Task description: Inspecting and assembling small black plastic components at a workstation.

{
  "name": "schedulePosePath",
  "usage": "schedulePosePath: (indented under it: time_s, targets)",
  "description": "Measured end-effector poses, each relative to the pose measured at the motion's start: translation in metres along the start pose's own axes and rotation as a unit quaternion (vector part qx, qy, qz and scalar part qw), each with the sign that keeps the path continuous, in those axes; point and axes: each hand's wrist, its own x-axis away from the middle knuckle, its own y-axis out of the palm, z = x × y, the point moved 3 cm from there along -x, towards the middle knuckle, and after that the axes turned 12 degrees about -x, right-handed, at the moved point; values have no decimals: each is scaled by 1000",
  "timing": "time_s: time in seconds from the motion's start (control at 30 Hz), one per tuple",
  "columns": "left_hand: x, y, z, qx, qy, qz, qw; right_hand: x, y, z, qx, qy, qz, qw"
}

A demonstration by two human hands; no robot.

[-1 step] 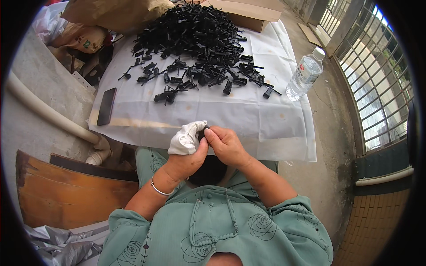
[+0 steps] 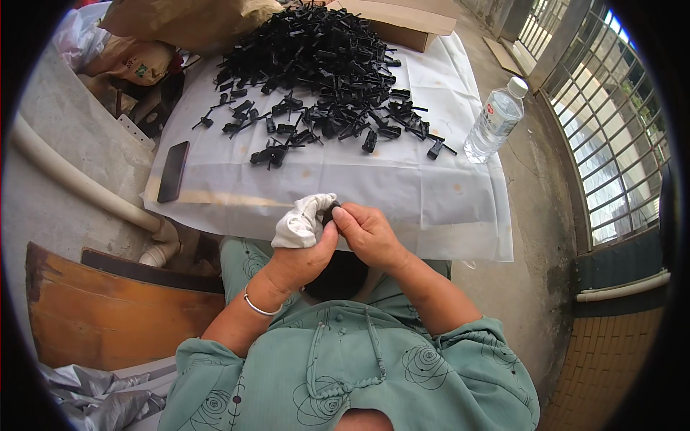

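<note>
In front of my lap, just off the table's near edge, both hands meet at a small black plastic piece [image 2: 330,212]. My left hand [image 2: 305,262] is closed on it, with a white cloth covering [image 2: 295,226] wrapped over the fingers; the thumb is bare. From the other side, my right hand [image 2: 370,237] pinches the same piece between thumb and bent fingers. Most of the piece is hidden by the fingers. Beyond my hands lies a large heap of black plastic parts [image 2: 309,68], many with thin stems, with several loose ones scattered along its near side.
A white plastic sheet [image 2: 431,187] covers the table. A dark phone [image 2: 173,172] lies at its left edge, and a clear water bottle [image 2: 494,123] stands at the right. Behind the heap are a cardboard box [image 2: 399,34] and a brown paper bag [image 2: 183,21]. A barred window [image 2: 611,115] is at the right.
</note>
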Motion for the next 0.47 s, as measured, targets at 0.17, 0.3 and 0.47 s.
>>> schedulePosePath:
  time_s: [0.17,0.3,0.47]
  targets:
    - [-8,-7,-18,182,-59,-22,981,0,-19,-15,105,-43,5,993]
    - [-6,-8,-10,249,-172,-86,949,2,-22,-15,191,-71,-83,975]
    - [-4,-4,-6,187,-174,-150,955,1,-21,-23,151,-80,-59,984]
